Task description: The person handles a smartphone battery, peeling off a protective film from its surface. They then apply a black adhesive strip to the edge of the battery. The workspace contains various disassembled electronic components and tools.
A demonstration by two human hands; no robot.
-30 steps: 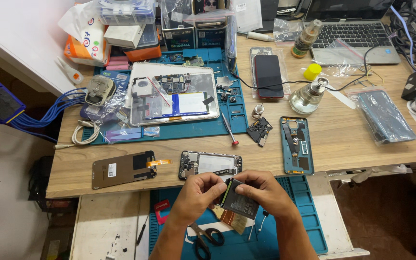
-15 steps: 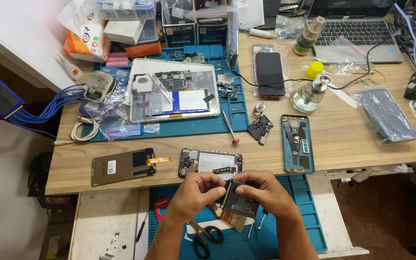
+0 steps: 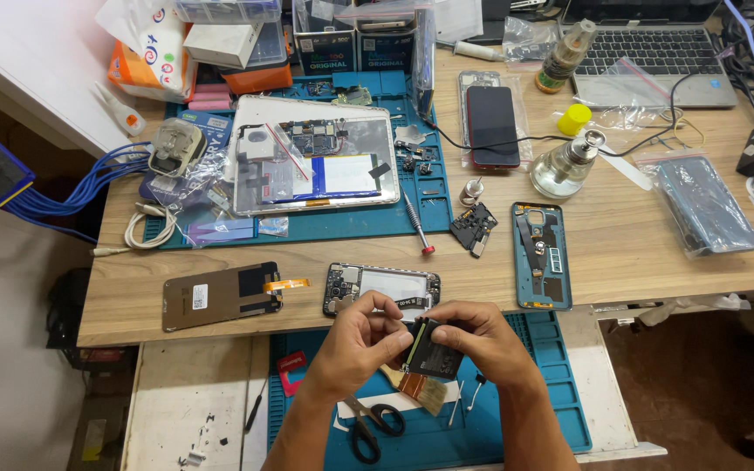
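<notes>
1. Both hands meet over the blue mat [image 3: 560,410], just in front of the counter [image 3: 621,253] edge.
2. Left hand [image 3: 355,344]: fingers closed on the left edge of the battery [image 3: 434,353].
3. Right hand [image 3: 482,336]: fingers clamped on the battery's top and right side. The battery is off the mat, tilted, just in front of the open phone [image 3: 381,288].
4. Hidden: much of the battery is covered by fingers; its far face cannot be made out.
5. Below the battery, a brush [image 3: 416,388] and scissors [image 3: 368,423] lie on the mat, partly covered by the forearms.
6. Beyond the open phone: a wooden counter crowded with a dismantled tablet [image 3: 316,157], a screwdriver [image 3: 416,222], a teal back cover [image 3: 541,255] and a laptop [image 3: 647,52] cut off at the top edge.
7. Left of the counter: bare floor, blue cables [image 3: 71,187].
</notes>
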